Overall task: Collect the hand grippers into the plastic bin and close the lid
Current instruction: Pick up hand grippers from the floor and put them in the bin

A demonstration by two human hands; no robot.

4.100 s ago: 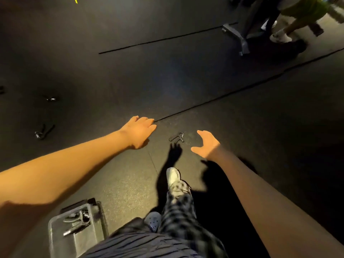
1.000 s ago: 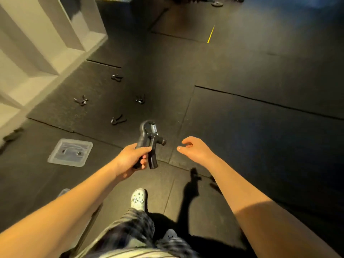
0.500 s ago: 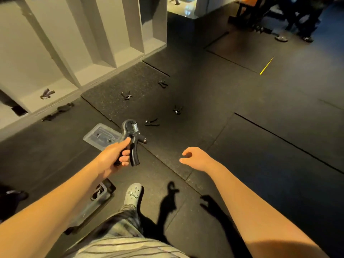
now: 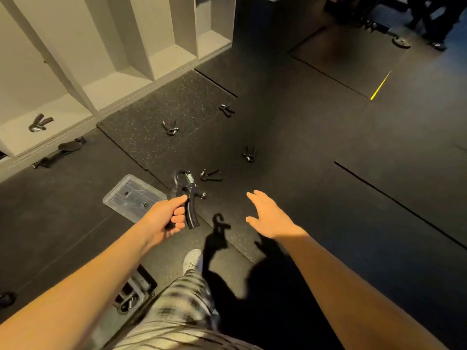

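Note:
My left hand (image 4: pixel 165 219) grips a black hand gripper (image 4: pixel 185 195) with a steel spring, held upright above the floor. My right hand (image 4: pixel 267 214) hovers open and empty to its right. The clear plastic lid (image 4: pixel 129 198) lies flat on the floor just left of the held gripper. The plastic bin (image 4: pixel 134 291) sits by my left leg, mostly hidden by my forearm, with grippers inside. Several more hand grippers lie on the floor ahead: one close (image 4: pixel 211 175), one farther right (image 4: pixel 249 154), one on the speckled mat (image 4: pixel 170 127), one beyond (image 4: pixel 226 109). Another rests on the shelf base (image 4: pixel 40 122).
Grey open shelving (image 4: pixel 108 54) runs along the left. A dark strap-like object (image 4: pixel 59 152) lies at its foot. A speckled mat (image 4: pixel 161 114) sits ahead. A weight plate (image 4: pixel 401 42) and a person's legs (image 4: pixel 437 18) are at far right. My shoe (image 4: pixel 192 258) is below.
Four seconds ago both hands reached empty toward a gripper on the floor; since then my left hand has held it. The view has swung left, bringing the shelving and lid closer.

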